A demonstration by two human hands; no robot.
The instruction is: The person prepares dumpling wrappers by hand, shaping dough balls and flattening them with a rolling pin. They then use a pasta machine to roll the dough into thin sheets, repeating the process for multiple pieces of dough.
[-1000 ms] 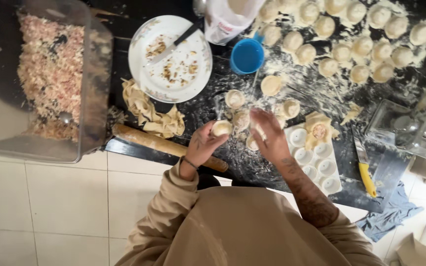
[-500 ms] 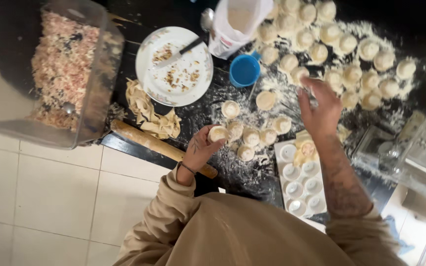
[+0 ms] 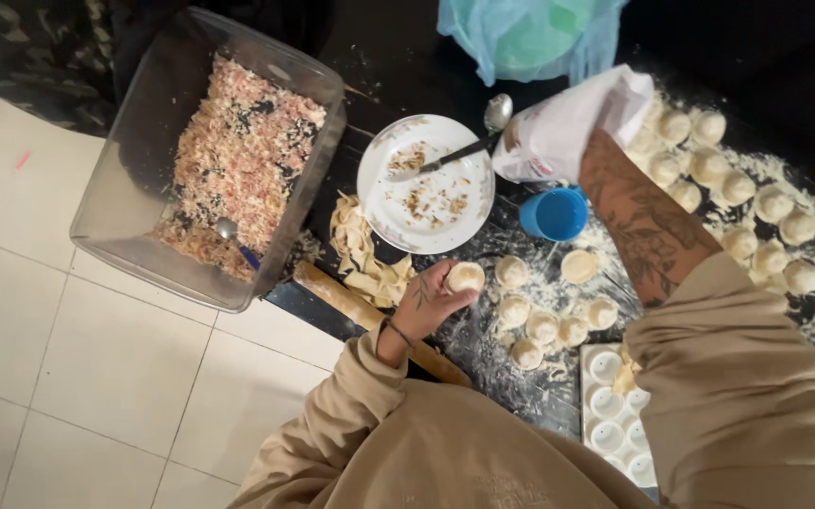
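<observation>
My left hand cups a small round dough ball just above the floured dark table, beside the rolling pin. My right arm reaches far forward, and my right hand is pushed into the open top of a white flour bag, its fingers hidden inside. Several more dough balls lie in a cluster right of my left hand. Rows of shaped dough pieces cover the far right of the table.
A clear tub of chopped pink filling with a spoon sits at the left. A white plate with a spoon, a blue cup, dough scraps and a white moulding tray surround the work spot. A teal bag lies at the back.
My right hand has travelled from the dough cluster up over the shaped pieces and into the flour bag. My left hand has stayed put with the dough ball.
</observation>
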